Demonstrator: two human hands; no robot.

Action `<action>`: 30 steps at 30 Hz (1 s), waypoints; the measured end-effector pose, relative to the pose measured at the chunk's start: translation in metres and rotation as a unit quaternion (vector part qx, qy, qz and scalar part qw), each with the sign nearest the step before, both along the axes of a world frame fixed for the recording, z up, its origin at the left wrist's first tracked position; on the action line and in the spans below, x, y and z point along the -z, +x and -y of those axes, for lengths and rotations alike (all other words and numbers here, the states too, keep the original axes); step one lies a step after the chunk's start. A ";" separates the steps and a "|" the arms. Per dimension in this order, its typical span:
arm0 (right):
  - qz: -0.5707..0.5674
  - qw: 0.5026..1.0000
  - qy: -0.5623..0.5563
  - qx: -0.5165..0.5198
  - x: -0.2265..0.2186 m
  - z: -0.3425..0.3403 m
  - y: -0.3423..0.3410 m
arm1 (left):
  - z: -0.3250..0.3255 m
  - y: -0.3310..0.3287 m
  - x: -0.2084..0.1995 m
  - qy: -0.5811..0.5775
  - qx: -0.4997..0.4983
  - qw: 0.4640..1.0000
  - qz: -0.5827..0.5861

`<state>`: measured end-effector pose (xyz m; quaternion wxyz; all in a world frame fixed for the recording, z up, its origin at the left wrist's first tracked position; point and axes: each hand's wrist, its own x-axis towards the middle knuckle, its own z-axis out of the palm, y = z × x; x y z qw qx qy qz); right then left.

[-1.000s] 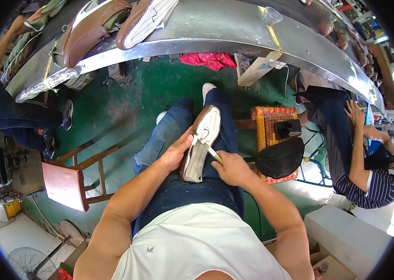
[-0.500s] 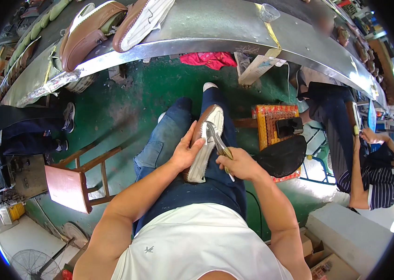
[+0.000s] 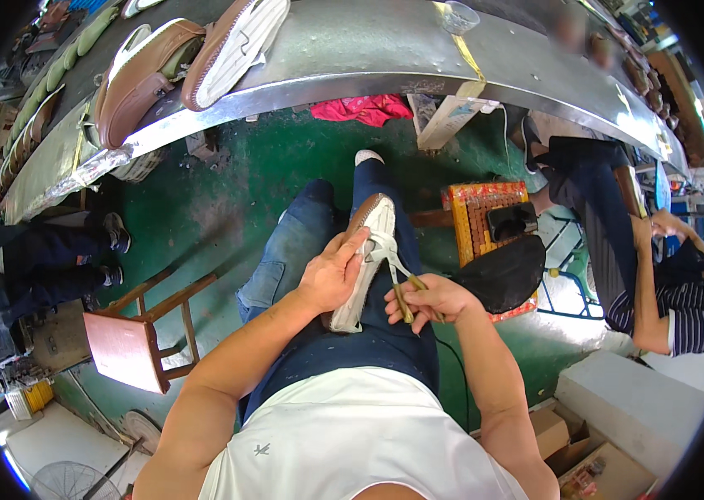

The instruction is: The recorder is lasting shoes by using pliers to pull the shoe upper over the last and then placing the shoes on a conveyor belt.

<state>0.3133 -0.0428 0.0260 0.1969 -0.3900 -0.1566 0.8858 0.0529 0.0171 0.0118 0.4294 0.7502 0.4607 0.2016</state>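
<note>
A brown shoe with a pale, whitish underside [image 3: 352, 302] lies sole up along my thighs, its toe pointing away from me. My left hand [image 3: 331, 271] is wrapped over its left side, with the thumb on the underside. In my right hand [image 3: 435, 302] are metal pincers [image 3: 394, 260] with olive-brown handles, which are spread apart. The pincers' jaws rest at the shoe's middle, close to my left fingertips; what lies between them is too small to make out.
A metal bench [image 3: 352, 54] crosses ahead, bearing more brown shoes [image 3: 139, 87]. To the left stands a wooden stool [image 3: 127, 350]. On the right, a beaded seat [image 3: 473, 221] holds a phone [image 3: 512, 222] and a black cushion [image 3: 502, 275]. Beyond it sits another person [image 3: 648, 292].
The pincers' handles have gone from close together to spread apart, and my right fingers have loosened around them. My left hand keeps its hold on the shoe. The whole view has shifted slightly.
</note>
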 end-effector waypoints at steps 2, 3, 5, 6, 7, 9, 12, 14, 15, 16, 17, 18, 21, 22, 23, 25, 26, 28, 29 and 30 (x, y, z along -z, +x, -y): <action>0.100 0.993 0.048 -0.030 -0.011 -0.003 0.008 | -0.003 0.000 0.002 0.005 0.000 1.000 -0.002; 0.099 0.993 0.047 -0.031 -0.014 -0.005 0.006 | -0.002 0.000 0.002 0.007 0.006 1.000 -0.005; 0.303 0.927 0.220 -0.006 -0.018 -0.015 -0.006 | -0.002 0.001 0.002 0.013 0.011 1.000 -0.010; 0.326 0.903 0.279 0.020 -0.017 -0.021 -0.017 | -0.002 0.001 0.001 0.021 0.017 1.000 -0.013; 0.326 0.903 0.280 0.020 -0.014 -0.030 -0.020 | -0.002 0.000 0.003 0.022 0.017 1.000 -0.013; 0.413 0.849 0.313 -0.104 -0.008 -0.047 -0.025 | -0.004 -0.004 0.009 0.047 0.058 0.991 -0.107; 0.402 0.862 0.300 -0.075 -0.009 -0.051 -0.026 | -0.001 -0.004 0.005 0.032 0.064 0.994 -0.088; 0.414 0.850 0.316 -0.082 -0.011 -0.051 -0.026 | -0.001 -0.001 0.000 -0.055 0.004 0.995 -0.082; 0.422 0.842 0.322 -0.096 -0.026 -0.053 -0.030 | 0.001 -0.002 -0.001 -0.141 -0.057 0.985 -0.076; 0.431 0.834 0.327 -0.110 -0.033 -0.053 -0.033 | 0.001 -0.003 0.002 -0.144 -0.062 0.985 -0.075; 0.429 0.834 0.327 -0.115 -0.030 -0.048 -0.035 | 0.000 -0.004 0.006 -0.146 -0.059 0.984 -0.081; 0.437 0.794 0.409 -0.103 -0.024 -0.037 -0.038 | -0.002 -0.005 0.010 -0.147 -0.054 0.984 -0.086; 0.465 0.704 0.516 -0.144 -0.016 -0.023 -0.042 | -0.010 -0.005 0.015 -0.136 -0.029 0.988 -0.069; 0.480 0.725 0.470 -0.151 -0.019 -0.022 -0.041 | -0.012 -0.007 0.012 -0.153 -0.036 0.986 -0.050; 0.494 0.744 0.421 -0.158 -0.023 -0.021 -0.038 | -0.015 -0.009 0.009 -0.153 -0.038 0.986 -0.050; 0.471 0.794 0.358 -0.138 -0.034 -0.011 -0.027 | -0.021 -0.014 0.005 -0.227 -0.027 0.973 0.022; 0.441 0.823 0.323 -0.155 -0.043 -0.006 -0.023 | -0.020 -0.018 0.022 -0.257 -0.051 0.964 0.050; 0.402 0.845 0.276 -0.220 -0.057 0.004 -0.015 | -0.028 -0.021 0.025 -0.308 -0.039 0.947 0.088; 0.400 0.845 0.275 -0.223 -0.061 0.004 -0.018 | -0.033 -0.023 0.027 -0.353 -0.024 0.927 0.126; 0.404 0.799 0.352 -0.272 -0.064 0.005 -0.022 | -0.037 -0.021 0.026 -0.378 -0.026 0.917 0.125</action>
